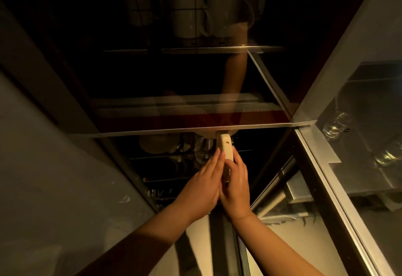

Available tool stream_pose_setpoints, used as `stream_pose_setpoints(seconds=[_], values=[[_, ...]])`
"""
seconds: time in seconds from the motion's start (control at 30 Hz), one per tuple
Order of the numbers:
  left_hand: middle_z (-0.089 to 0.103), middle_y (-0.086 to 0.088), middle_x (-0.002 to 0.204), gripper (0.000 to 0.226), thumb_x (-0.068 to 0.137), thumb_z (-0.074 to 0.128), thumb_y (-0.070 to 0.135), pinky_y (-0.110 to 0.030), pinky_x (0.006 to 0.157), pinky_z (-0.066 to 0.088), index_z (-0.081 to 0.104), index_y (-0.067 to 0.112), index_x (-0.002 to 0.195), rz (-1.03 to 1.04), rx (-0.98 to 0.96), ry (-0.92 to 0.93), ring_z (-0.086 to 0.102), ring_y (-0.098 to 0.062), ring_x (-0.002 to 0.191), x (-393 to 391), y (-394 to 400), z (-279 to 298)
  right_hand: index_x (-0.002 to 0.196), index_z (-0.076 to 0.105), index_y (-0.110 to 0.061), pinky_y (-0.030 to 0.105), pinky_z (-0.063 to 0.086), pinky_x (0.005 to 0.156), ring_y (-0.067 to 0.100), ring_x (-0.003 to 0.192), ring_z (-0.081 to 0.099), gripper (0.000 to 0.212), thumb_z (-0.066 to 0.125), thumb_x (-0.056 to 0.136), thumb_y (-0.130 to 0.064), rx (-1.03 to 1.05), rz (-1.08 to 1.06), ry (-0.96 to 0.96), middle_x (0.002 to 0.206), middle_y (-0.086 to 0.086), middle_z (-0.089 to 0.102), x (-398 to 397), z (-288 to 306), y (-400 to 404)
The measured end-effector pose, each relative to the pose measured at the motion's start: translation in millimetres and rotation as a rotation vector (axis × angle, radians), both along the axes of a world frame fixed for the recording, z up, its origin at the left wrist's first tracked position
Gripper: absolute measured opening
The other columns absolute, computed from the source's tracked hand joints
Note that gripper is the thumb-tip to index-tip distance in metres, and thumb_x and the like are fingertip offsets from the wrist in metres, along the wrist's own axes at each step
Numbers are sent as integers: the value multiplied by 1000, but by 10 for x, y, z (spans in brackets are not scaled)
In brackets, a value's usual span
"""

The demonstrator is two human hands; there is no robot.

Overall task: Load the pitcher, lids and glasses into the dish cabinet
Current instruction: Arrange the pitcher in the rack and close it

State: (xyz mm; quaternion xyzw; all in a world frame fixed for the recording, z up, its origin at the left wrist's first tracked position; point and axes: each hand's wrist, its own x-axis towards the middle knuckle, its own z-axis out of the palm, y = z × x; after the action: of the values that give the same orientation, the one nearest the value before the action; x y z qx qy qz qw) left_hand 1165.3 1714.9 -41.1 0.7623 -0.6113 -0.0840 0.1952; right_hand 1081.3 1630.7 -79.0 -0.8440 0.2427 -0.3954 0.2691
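Lid [226,152], cream-coloured, is held on edge at the front of the dish cabinet [65,93], just below the metal edge of the shelf [195,128] w/ the dark glass panel above it. Lid's long axis runs up and away from the person, approx. vertical in the head view; top end w/ a small hole or notch points up toward the shelf edge, lower end is hidden between the palms. Whether the top end touches the shelf edge cannot be told.

L to R:
- Left hand [204,186]: fingers nearly straight, laid flat against the lid's left face; pressed on, not curled round.
- Right hand [236,186]: fingers lightly bent along the lid's right edge, thumb side hidden; lid appears sandwiched between both hands rather than gripped.
- Glass door [359,123] at right stands swung open; glasses [336,124] are seen through or reflected in it, which one not clear.

Mugs [191,12] are faintly visible on the upper rack, plates [156,144] dimly in the lower rack behind the lid. Light very low.

Risks (judged):
- Flat-palm hold w/o curled fingers → lid could slip down btw. palms and drop onto the racks.
- Top end near shelf edge → a knock could tip lid out of hold.
- Dark interior → slot may be misjudged, stored plates struck.
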Motion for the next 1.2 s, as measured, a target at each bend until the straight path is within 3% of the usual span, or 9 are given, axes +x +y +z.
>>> stream_pose_setpoints(seconds=[0.1, 0.27, 0.37, 0.47, 0.6, 0.73, 0.97, 1.1, 1.2], values=[[-23, 7, 155, 73, 100, 35, 19, -27, 103, 41, -26, 30, 138, 43, -34, 145, 27, -14, 137, -74, -32, 55, 132, 37, -20, 18, 27, 106, 13, 132, 31, 65, 72, 79, -8, 77, 11, -10, 149, 10, 30, 17, 7, 13], [-22, 7, 155, 70, 101, 31, 20, -26, 94, 47, -29, 29, 136, 86, -21, 220, 39, -15, 129, -149, -64, 65, 142, 31, -19, 5, 33, 93, -9, 114, 37, 69, 68, 84, -18, 317, -107, -12, 135, -1, 43, 70, -11, 27], [-29, 8, 153, 73, 101, 32, 19, -31, 95, 47, -30, 26, 138, 75, 22, 192, 34, -18, 133, -181, -70, 62, 145, 25, -22, 0, 27, 92, -19, 115, 30, 71, 65, 87, -15, 289, -106, 13, 131, -9, 38, 41, -44, 32], [-37, 7, 147, 79, 100, 36, 12, -31, 102, 43, -33, 25, 134, 67, 46, 169, 25, -18, 139, -173, -91, 82, 144, 20, -26, 8, 28, 96, -15, 118, 28, 74, 65, 86, -15, 253, -90, 25, 130, -13, 36, 27, -43, 9], [-34, 3, 150, 82, 99, 39, 9, -30, 106, 38, -32, 23, 136, 84, 67, 153, 18, -18, 142, -120, -128, 143, 146, 17, -27, 4, 25, 96, -18, 122, 22, 77, 65, 87, -20, 181, -55, 83, 135, -18, 32, 39, -36, -60], [-34, 1, 150, 91, 95, 47, 3, -27, 98, 44, -30, 22, 140, 70, 96, 108, 26, -19, 138, -73, -136, 148, 148, 11, -32, 15, 32, 102, -7, 128, 29, 83, 65, 87, -15, 169, 15, 101, 141, -15, 31, 19, -56, -125], [-43, 8, 141, 102, 92, 48, -1, -28, 87, 51, -43, 27, 128, 80, 86, 98, 36, -21, 132, -39, -197, 112, 144, 29, -26, -2, 27, 94, -20, 120, 30, 65, 62, 88, -17, 247, -48, 67, 140, -4, 41, 26, -96, -114], [-33, 4, 148, 93, 95, 46, 4, -29, 98, 45, -38, 26, 129, 79, 56, 127, 28, -22, 138, -18, -250, 97, 143, 32, -25, -3, 29, 89, -21, 115, 32, 61, 61, 90, -19, 291, -110, 34, 134, -13, 42, 78, -86, -71], [-19, 3, 156, 83, 98, 42, 11, -30, 96, 47, -32, 29, 134, 127, 29, 207, 41, -22, 129, -10, -296, 119, 144, 31, -24, -4, 28, 89, -14, 117, 35, 62, 61, 90, -16, 297, -104, 51, 133, -14, 41, 110, -47, -78]])
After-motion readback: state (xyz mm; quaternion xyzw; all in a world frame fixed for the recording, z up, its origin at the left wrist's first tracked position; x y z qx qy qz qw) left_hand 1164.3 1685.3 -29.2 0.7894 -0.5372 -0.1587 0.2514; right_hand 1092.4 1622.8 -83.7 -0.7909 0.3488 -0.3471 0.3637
